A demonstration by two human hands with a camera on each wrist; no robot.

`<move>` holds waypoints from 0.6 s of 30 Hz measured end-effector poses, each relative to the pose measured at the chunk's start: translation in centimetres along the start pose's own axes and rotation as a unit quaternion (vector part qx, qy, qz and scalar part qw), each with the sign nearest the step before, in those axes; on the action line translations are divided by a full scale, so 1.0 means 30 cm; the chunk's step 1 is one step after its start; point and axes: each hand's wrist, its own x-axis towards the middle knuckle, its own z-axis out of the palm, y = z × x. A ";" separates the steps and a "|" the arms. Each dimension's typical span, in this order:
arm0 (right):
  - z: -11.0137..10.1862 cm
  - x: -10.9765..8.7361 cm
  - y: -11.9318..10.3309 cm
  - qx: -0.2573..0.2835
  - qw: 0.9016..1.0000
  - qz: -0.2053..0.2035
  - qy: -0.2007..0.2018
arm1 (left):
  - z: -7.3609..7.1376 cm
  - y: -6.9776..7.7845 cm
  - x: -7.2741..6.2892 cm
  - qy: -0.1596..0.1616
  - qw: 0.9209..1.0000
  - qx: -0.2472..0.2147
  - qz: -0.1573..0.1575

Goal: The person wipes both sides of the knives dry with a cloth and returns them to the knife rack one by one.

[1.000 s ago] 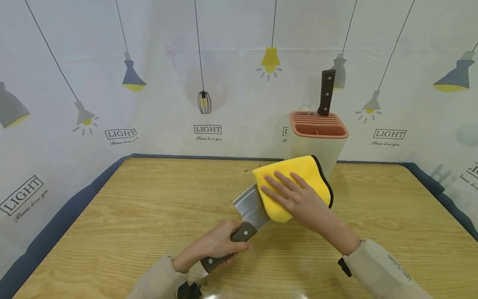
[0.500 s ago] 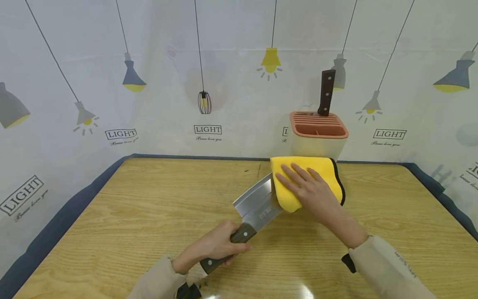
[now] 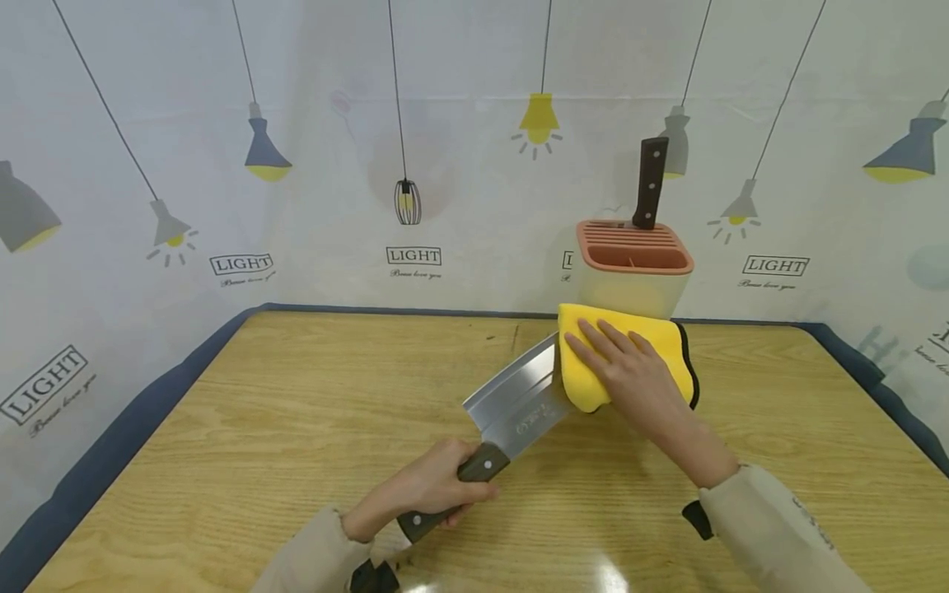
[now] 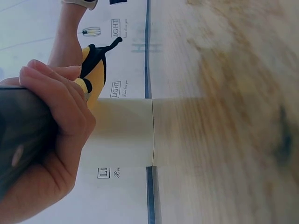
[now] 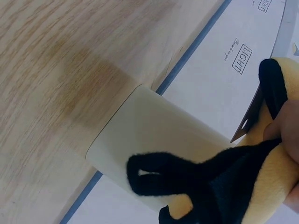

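My left hand (image 3: pixel 437 478) grips the dark handle of a cleaver (image 3: pixel 519 408), whose wide steel blade slants up to the right above the table. Over the blade's far end lies a folded yellow cloth (image 3: pixel 584 383) with black trim. My right hand (image 3: pixel 641 387) holds this cloth, fingers laid along its top and thumb on the underside, as the right wrist view shows. That view also catches a corner of the blade (image 5: pixel 244 125) jutting from the cloth. Curled fingers wrap the handle (image 4: pixel 23 135) in the left wrist view.
Behind the cloth stands a cream knife block (image 3: pixel 630 292) with an orange slotted top. A second knife (image 3: pixel 650 183) sits in it, dark handle up. The wooden table (image 3: pixel 296 412) ends at a wall sheet (image 3: pixel 319 206) printed with lamps.
My right hand has slid the cloth up and right along the blade toward its far end, baring more steel and the engraved marks. The left hand and cleaver have stayed nearly still.
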 end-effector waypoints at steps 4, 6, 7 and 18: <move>0.004 -0.002 -0.001 -0.005 1.000 0.000 0.008 | -0.002 0.000 -0.001 -0.001 1.000 0.002 -0.001; 0.005 -0.004 -0.002 -0.009 1.000 -0.001 0.014 | -0.003 0.001 -0.003 0.000 1.000 0.004 -0.002; 0.004 -0.004 -0.004 -0.011 1.000 -0.001 0.016 | -0.004 0.001 -0.003 0.000 1.000 0.005 -0.003; -0.013 0.003 -0.042 -0.044 0.998 -0.027 0.024 | -0.004 0.008 -0.005 0.000 1.000 -0.008 -0.011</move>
